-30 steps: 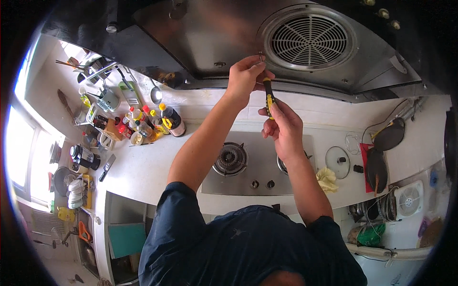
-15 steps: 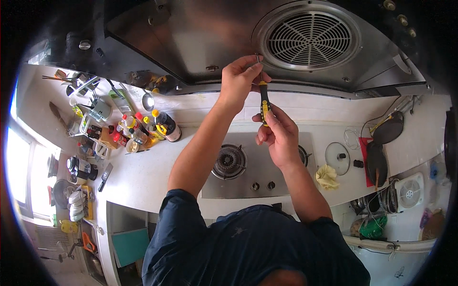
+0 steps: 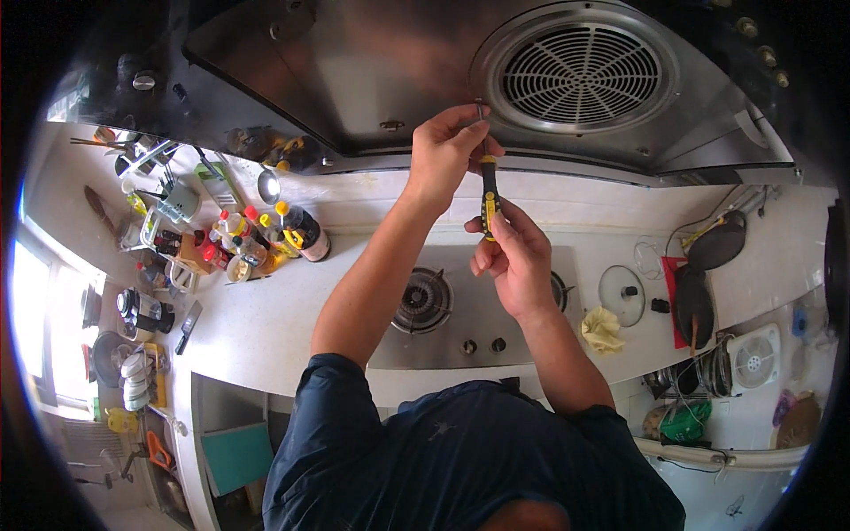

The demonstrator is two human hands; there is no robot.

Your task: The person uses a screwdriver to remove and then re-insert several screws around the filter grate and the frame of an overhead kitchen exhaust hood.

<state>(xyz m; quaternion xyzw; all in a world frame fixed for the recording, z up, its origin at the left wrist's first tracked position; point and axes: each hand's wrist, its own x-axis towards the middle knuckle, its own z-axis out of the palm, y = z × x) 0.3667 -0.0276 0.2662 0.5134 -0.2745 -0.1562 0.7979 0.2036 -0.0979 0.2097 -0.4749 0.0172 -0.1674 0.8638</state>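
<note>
A black and yellow screwdriver (image 3: pixel 490 190) points up at the underside of a steel range hood (image 3: pixel 381 80). My right hand (image 3: pixel 521 261) is closed, its thumb and fingers on the lower end of the handle. Up by the hood panel, my left hand (image 3: pixel 440 152) pinches around the shaft near the tip, just left of the round vent grille (image 3: pixel 582 78). Those fingers cover most of the shaft, and whether they also hold a screw cannot be made out.
Below my arms lies a gas stove (image 3: pixel 425 301) set in a white counter. Sauce bottles (image 3: pixel 301 232) and a cleaver (image 3: pixel 189 327) are on the left. At right are a glass lid (image 3: pixel 622 296), a yellow cloth (image 3: pixel 602 330) and hanging pans (image 3: pixel 717 239).
The whole view has shifted slightly. The screwdriver handle stands a little more upright, and my right fingers have moved slightly on it. My left hand keeps its pinch by the hood.
</note>
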